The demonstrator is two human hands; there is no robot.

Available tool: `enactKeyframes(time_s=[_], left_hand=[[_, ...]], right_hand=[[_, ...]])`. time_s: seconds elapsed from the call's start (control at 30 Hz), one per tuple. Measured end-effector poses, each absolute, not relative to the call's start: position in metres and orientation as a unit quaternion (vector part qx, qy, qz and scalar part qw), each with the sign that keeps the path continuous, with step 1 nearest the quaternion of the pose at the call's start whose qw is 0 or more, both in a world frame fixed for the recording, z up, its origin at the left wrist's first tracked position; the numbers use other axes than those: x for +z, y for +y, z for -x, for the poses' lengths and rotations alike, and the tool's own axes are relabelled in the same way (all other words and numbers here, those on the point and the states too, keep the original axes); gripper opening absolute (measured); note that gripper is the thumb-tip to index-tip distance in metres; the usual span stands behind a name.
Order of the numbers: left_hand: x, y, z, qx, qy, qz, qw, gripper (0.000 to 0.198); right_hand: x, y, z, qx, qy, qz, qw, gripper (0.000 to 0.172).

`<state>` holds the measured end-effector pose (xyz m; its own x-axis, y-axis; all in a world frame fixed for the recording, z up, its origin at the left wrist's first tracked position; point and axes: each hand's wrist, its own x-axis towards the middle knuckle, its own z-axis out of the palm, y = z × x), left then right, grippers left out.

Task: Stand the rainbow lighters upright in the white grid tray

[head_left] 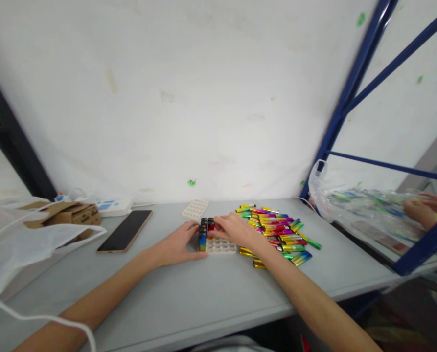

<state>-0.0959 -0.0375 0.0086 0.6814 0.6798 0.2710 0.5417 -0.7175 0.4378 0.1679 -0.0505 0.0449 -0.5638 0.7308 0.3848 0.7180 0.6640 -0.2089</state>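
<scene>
Well, the tray (222, 247) lies between spread left hand (177, 244) and right hand (236, 230) pinching red lighter (210, 227).

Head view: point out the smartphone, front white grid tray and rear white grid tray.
Smartphone (125, 231): head view, middle of the dark screen.
Front white grid tray (221, 246): head view, its bare cells.
Rear white grid tray (195, 209): head view, upper face.

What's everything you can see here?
Gridded trays: two, off-white, centre
Standing pieces: several, multicoloured, front tray
Loose tubes: many, multicoloured, piled right
Phone: one, black, left
Cardboard box: one, brown, left
White item: one, blue-marked, behind phone
Bag: one, white, far left
Clear plastic: transparent, count unclear, right
Front cable: one, white, left
Frame: one, blue, right
Post: one, black, left
Wall: one, white, back
Table: one, grey, foreground
Another person's hands: two, far right
Left hand: one, tray's left
Right hand: one, over tray
</scene>
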Motion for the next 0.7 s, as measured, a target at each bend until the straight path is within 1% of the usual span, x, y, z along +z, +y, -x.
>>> enactKeyframes(time_s=[0.1, 0.17, 0.23, 0.33, 0.4, 0.53, 0.6, 0.7], left_hand=[[0.006, -0.035, 0.097, 0.225, 0.328, -0.904, 0.159, 0.072], [0.006, -0.034, 0.097, 0.227, 0.331, -0.903, 0.156, 0.072], [0.007, -0.035, 0.096, 0.227, 0.331, -0.903, 0.156, 0.071], [0.011, -0.037, 0.095, 0.227, 0.332, -0.901, 0.161, 0.069], [0.013, -0.039, 0.094, 0.221, 0.335, -0.901, 0.165, 0.068], [0.015, -0.041, 0.093, 0.215, 0.342, -0.898, 0.173, 0.070], [0.016, -0.042, 0.093, 0.207, 0.348, -0.898, 0.174, 0.071], [0.015, -0.042, 0.092, 0.200, 0.347, -0.901, 0.170, 0.073]], right_hand=[[0.045, -0.040, -0.199, 0.044, -0.870, 0.406, 0.277, 0.036], [0.042, -0.028, -0.228, 0.028, -0.845, 0.438, 0.307, 0.035], [0.036, -0.013, -0.257, 0.006, -0.829, 0.465, 0.310, 0.032], [0.025, 0.008, -0.288, -0.009, -0.830, 0.490, 0.267, 0.046], [0.022, 0.020, -0.296, -0.009, -0.836, 0.504, 0.216, 0.049], [0.025, 0.036, -0.293, 0.011, -0.849, 0.515, 0.117, 0.043], [0.029, 0.040, -0.289, 0.016, -0.854, 0.510, 0.099, 0.038], [0.032, 0.042, -0.287, 0.009, -0.861, 0.499, 0.097, 0.032]])
